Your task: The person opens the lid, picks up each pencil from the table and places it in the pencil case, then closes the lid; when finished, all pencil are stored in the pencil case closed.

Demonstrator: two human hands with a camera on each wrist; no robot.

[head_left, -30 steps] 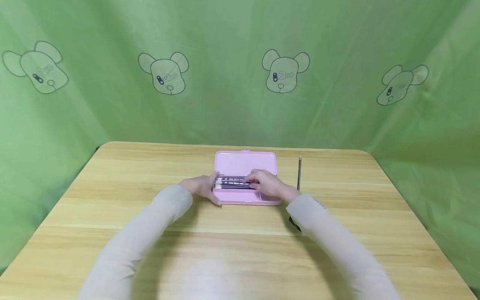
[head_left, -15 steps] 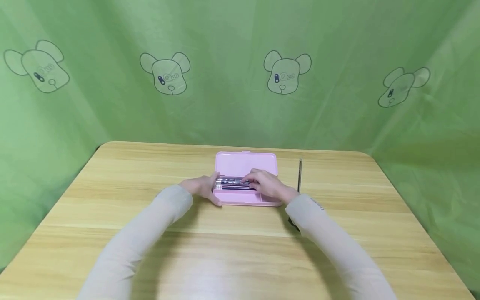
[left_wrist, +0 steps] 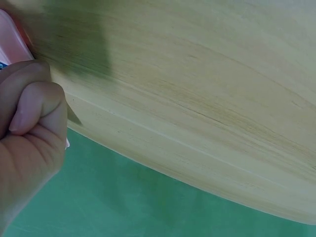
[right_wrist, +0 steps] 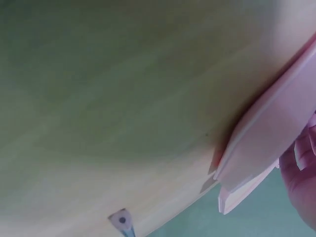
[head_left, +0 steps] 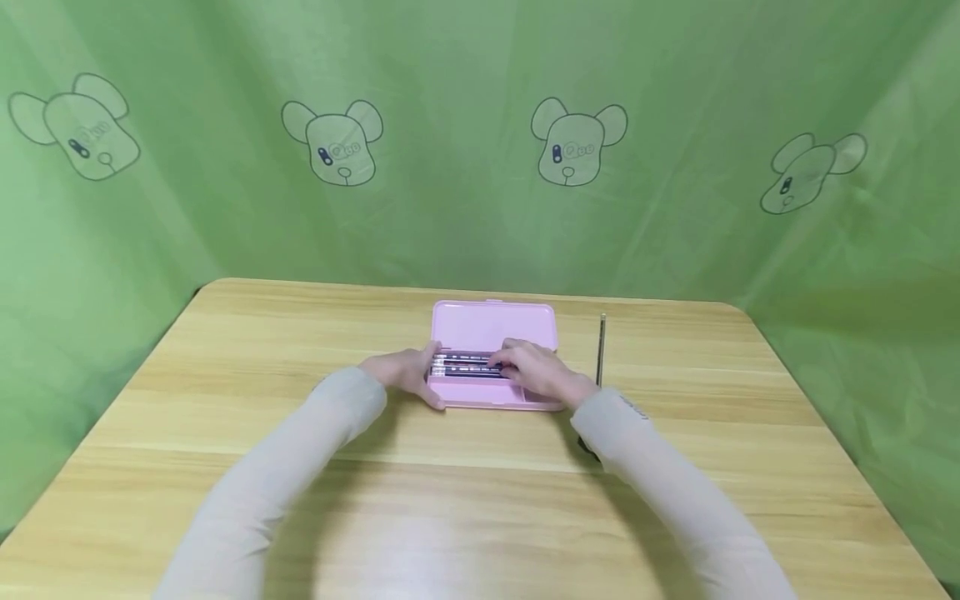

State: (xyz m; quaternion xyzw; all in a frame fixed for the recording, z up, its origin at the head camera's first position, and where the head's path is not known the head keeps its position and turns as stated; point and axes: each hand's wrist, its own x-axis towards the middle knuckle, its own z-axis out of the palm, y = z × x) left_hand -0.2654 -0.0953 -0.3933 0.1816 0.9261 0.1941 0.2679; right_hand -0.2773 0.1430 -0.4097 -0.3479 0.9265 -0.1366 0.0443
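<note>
A pink pencil case lies with its lid raised at the back. Several dark pencils with white eraser ends lie lengthwise in its rear compartment. My left hand holds the case's left end, thumb towards the front; the left wrist view shows its fingers curled. Over the right part of the case, my right hand pinches at the pencils with bent fingers. Its palm hides their right ends. In the right wrist view, that hand is only partly visible beside the case.
A single dark pencil lies on the wooden table right of the case, pointing away from me; the right forearm covers its near part. A small black object shows beside the right sleeve. Green curtain hangs behind the table.
The pencils in the case have shifted slightly under my right fingers. Both hands stay in nearly the same place, and the head view has tilted a little.
</note>
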